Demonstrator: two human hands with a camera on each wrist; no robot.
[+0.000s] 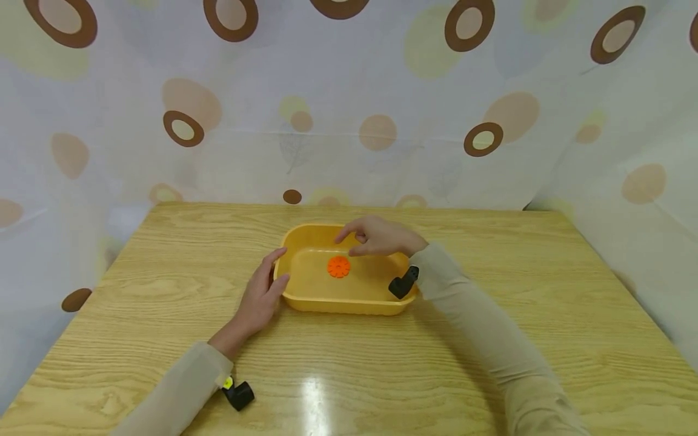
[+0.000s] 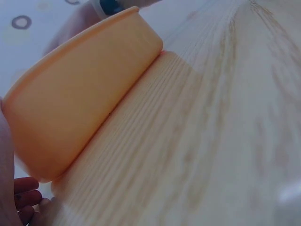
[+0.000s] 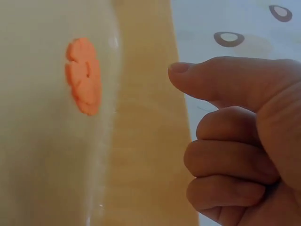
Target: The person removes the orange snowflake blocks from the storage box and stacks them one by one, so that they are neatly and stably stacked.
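Observation:
An orange notched plastic disc (image 1: 339, 267) lies flat on the floor of a yellow plastic basin (image 1: 349, 306), left of its middle. My left hand (image 1: 262, 298) grips the basin's left end, thumb and index finger over the rim. Some of its fingers (image 2: 27, 197) curl by the basin's lower corner in the left wrist view. Above the basin's back right part hovers my right hand (image 1: 382, 236), apart from the disc. Its index finger and thumb are spread with nothing between them, while the other fingers (image 3: 230, 160) are curled in.
The basin stands on a wood-grain table (image 1: 349, 363). Behind and at both sides hangs a white patterned cloth (image 1: 349, 79). Black wrist cameras sit on the left cuff (image 1: 239, 395) and the right cuff (image 1: 403, 283), the latter over the basin's right end.

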